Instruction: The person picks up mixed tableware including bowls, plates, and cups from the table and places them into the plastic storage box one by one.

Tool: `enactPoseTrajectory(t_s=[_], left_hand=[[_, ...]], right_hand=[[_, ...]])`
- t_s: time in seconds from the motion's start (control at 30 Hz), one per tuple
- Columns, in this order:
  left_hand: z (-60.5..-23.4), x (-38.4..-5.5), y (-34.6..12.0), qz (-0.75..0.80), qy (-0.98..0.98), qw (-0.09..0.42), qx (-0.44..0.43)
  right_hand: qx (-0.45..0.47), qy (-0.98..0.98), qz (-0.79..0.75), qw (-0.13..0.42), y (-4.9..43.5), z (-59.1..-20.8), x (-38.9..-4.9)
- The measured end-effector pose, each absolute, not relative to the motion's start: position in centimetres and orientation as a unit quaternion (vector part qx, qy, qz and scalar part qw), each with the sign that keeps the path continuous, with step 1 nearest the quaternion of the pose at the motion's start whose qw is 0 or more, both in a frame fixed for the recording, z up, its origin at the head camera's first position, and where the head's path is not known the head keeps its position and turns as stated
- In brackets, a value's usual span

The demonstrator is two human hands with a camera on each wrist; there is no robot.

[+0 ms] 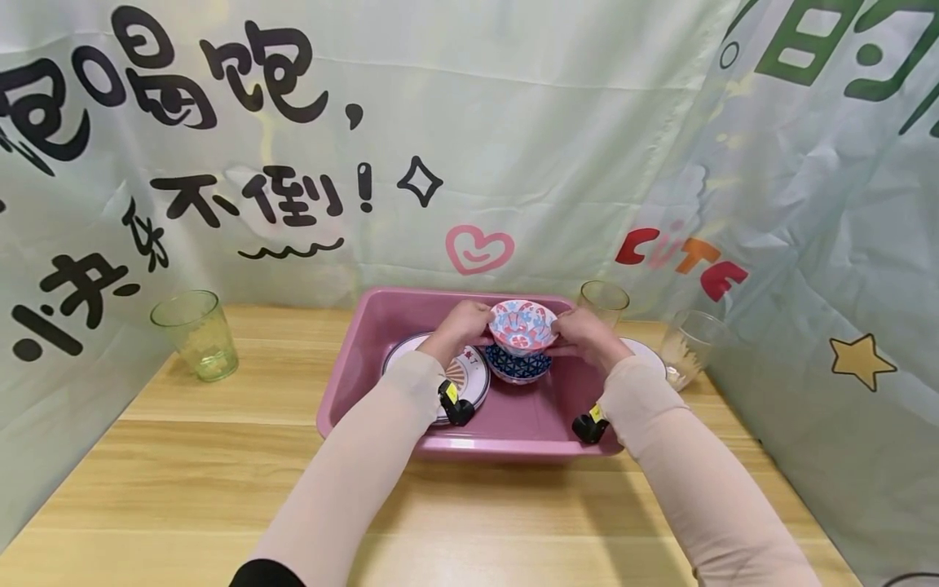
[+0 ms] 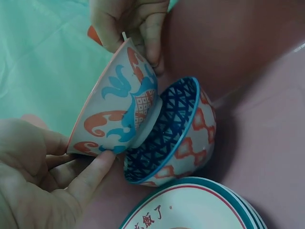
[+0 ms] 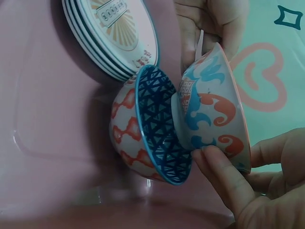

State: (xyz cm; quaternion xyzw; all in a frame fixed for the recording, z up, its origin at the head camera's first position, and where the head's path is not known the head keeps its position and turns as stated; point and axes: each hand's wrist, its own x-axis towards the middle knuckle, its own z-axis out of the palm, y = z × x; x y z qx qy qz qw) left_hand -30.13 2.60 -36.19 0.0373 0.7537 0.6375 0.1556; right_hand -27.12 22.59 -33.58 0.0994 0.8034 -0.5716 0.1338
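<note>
Between both hands is a bowl (image 1: 522, 328) with a red-and-blue pattern, its rim orange in the wrist views. My left hand (image 1: 464, 324) pinches its left rim, and my right hand (image 1: 587, 333) pinches the opposite side. Fingers (image 3: 217, 164) of the right hand lie under the bowl's outer wall, the thumb near the rim. Directly below stands a second bowl (image 2: 178, 129), dark blue with triangles inside and red-patterned outside; the upper bowl's foot overlaps its opening. Both are over a pink basin (image 1: 341, 367). A stack of white plates (image 1: 473, 375) lies in the basin's left part.
A green glass (image 1: 194, 334) stands on the wooden table (image 1: 220, 481) left of the basin. To the right are a clear glass (image 1: 689, 346), another glass (image 1: 605, 300) behind the right hand, and a white dish (image 1: 645, 355). Printed cloth (image 1: 528, 147) hangs behind.
</note>
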Motion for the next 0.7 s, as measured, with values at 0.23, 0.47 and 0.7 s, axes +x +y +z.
enactPoseTrajectory(t_s=[0.23,0.47,0.7], left_hand=[[-36.7,-30.1,2.8,0.584,0.798,0.138,0.053],[-37.2,-30.4,3.1,0.518,0.843,0.129,0.060],[-37.3,-30.6,3.1,0.441,0.887,0.111,0.083]], right_hand=[[0.100,0.812,-0.557,0.145,22.6,-34.1,-27.1],[0.099,0.826,-0.533,0.156,22.3,-34.1,-26.9],[0.101,0.844,-0.501,0.167,22.1,-34.0,-27.0]])
